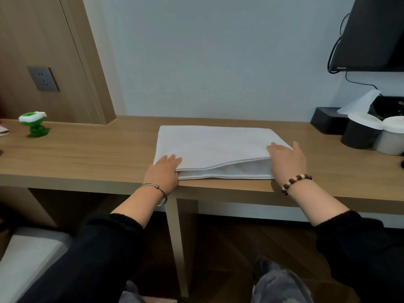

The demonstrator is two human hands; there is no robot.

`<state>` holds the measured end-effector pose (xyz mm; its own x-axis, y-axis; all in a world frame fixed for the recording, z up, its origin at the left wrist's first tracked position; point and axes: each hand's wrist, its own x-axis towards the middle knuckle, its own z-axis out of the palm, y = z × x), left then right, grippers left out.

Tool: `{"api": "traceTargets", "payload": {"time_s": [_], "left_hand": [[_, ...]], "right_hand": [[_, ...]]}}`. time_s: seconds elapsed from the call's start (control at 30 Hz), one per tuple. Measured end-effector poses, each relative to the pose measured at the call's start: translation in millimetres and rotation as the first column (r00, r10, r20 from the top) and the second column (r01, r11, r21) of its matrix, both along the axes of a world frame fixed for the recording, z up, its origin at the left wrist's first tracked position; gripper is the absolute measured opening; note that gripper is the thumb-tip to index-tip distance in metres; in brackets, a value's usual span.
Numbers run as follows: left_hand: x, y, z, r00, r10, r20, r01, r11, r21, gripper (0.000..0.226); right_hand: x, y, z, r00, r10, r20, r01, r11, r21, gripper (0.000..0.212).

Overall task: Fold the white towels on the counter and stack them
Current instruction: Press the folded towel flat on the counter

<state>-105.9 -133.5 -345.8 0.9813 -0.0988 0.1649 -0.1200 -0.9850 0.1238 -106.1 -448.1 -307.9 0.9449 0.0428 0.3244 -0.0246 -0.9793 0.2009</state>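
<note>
Nearest, both hands lie flat with straight fingers on one white towel (214, 147). The left hand (162, 169) presses its near left corner and the right hand (286, 159) rests on its right end, neither gripping. The towel lies at the table's (98, 149) front edge, doubled over, its upper layer gaping slightly on the right. By my judgement the task is at an early stage: this towel likely needs another fold, and no stack or second towel shows. Farther back stand two cups (360, 132) and a green toy (33, 124).
</note>
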Motion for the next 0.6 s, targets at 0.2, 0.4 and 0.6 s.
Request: {"api": "traceTargets", "payload": {"time_s": [0.2, 0.4, 0.6], "left_hand": [[-1.5, -0.5, -1.2, 1.000, 0.011, 0.013, -0.011, 1.000, 0.005, 0.051], [-2.9, 4.2, 2.6, 1.000, -0.025, -0.008, 0.025, 1.000, 0.019, 0.053], [-7.7, 16.6, 21.2, 0.988, -0.118, 0.095, 0.077, 0.931, 0.356, 0.048]], "right_hand": [[-5.6, 6.3, -18.0, 0.984, 0.114, -0.135, -0.104, 0.991, 0.078, 0.047], [-5.3, 44.2, -30.1, 0.926, 0.350, -0.141, -0.291, 0.900, 0.324, 0.062], [-4.0, 41.2, -35.2, 0.938, 0.318, -0.137, -0.259, 0.907, 0.332, 0.066]]}}
